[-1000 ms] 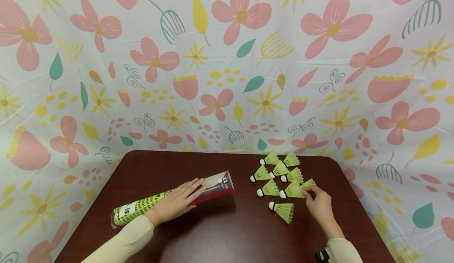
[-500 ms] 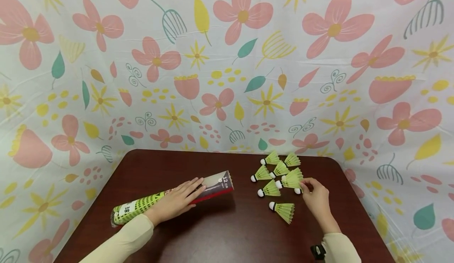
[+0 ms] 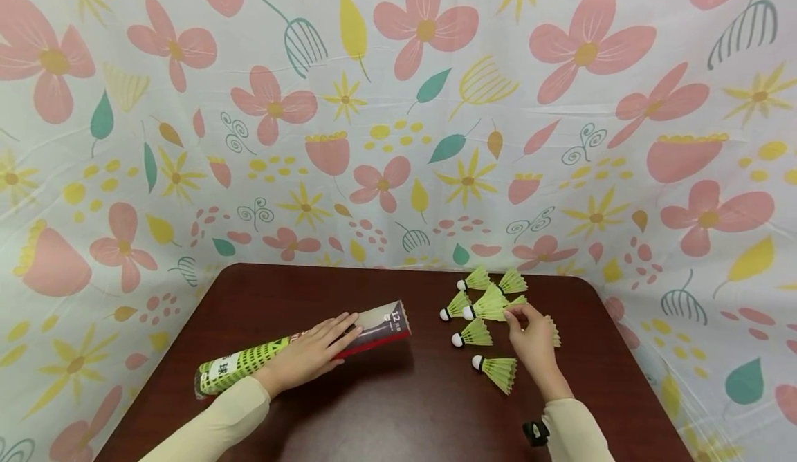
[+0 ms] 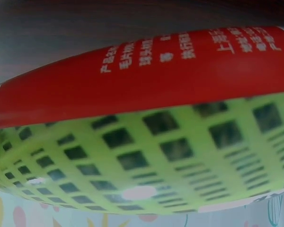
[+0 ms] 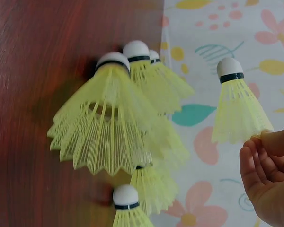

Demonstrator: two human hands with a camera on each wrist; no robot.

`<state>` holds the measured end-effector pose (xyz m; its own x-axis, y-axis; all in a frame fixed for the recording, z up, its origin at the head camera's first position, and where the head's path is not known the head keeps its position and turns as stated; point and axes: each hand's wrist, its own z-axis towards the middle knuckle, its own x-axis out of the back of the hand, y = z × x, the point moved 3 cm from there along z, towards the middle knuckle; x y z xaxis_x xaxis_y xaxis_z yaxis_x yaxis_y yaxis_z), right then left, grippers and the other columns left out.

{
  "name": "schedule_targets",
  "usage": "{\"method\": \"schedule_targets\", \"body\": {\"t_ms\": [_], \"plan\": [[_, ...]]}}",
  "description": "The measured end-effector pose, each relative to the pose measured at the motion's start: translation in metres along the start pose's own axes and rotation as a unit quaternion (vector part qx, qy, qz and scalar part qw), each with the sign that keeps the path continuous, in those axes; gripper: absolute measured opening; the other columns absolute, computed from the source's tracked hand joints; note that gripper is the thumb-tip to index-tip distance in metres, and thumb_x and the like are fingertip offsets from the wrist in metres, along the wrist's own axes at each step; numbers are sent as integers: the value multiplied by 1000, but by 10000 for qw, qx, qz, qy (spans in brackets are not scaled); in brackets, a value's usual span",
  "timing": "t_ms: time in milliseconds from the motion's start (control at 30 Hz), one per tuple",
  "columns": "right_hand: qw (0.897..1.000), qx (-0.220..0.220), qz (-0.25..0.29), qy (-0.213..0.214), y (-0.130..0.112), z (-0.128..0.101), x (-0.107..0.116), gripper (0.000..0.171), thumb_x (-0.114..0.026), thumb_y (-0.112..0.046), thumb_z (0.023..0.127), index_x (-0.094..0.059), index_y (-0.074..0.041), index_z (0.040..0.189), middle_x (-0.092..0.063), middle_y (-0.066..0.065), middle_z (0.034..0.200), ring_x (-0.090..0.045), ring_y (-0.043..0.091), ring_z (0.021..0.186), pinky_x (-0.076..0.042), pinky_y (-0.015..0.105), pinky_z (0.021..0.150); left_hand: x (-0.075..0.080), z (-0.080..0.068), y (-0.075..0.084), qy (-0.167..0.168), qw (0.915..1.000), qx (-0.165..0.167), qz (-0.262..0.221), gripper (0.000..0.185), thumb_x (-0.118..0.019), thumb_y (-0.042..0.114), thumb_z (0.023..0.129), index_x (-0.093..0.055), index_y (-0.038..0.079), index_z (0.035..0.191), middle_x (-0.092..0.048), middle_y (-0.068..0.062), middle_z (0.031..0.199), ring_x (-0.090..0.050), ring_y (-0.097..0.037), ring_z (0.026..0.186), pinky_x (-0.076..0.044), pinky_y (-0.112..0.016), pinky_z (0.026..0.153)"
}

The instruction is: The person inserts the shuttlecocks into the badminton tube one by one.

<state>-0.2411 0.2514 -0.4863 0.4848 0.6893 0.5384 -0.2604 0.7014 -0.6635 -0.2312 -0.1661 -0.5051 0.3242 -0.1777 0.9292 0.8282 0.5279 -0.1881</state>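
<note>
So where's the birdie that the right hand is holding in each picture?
Head view: the held birdie is right of centre, lifted over the loose pile, pinched by the right hand.
Left wrist view: not in it; only the tube shows.
Right wrist view: upper right, cork up, above the fingers.
Shared landmark: the dark brown table.

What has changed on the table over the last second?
The right hand has moved left and pinched a shuttlecock by its skirt, lifting it off the table from the right edge of the cluster. The left hand still rests flat on the tube, which has not moved. The nearest shuttlecock lies where it was.
</note>
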Motion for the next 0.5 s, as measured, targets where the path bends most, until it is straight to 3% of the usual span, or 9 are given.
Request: {"method": "schedule_targets", "body": {"t_ms": [167, 500], "plan": [[9998, 1, 207, -32, -7, -5, -8, 6, -68, 0, 87, -70, 0, 93, -68, 11, 82, -62, 23, 69, -47, 24, 55, 0, 0, 0, -24, 10000, 6, 30, 71, -55, 39, 97, -24, 11, 154, -23, -13, 158, -29, -26, 142, -34, -39, 110], [9982, 172, 579, 0, -25, -11, -27, 6, -69, 1, 86, -70, 0, 92, -68, 9, 79, -62, 18, 64, -48, 24, 53, -1, 0, 0, 69, 10000, -43, 21, 71, -60, 36, 95, -27, 10, 153, -25, -14, 157, -32, -28, 140, -36, -40, 109]]}}
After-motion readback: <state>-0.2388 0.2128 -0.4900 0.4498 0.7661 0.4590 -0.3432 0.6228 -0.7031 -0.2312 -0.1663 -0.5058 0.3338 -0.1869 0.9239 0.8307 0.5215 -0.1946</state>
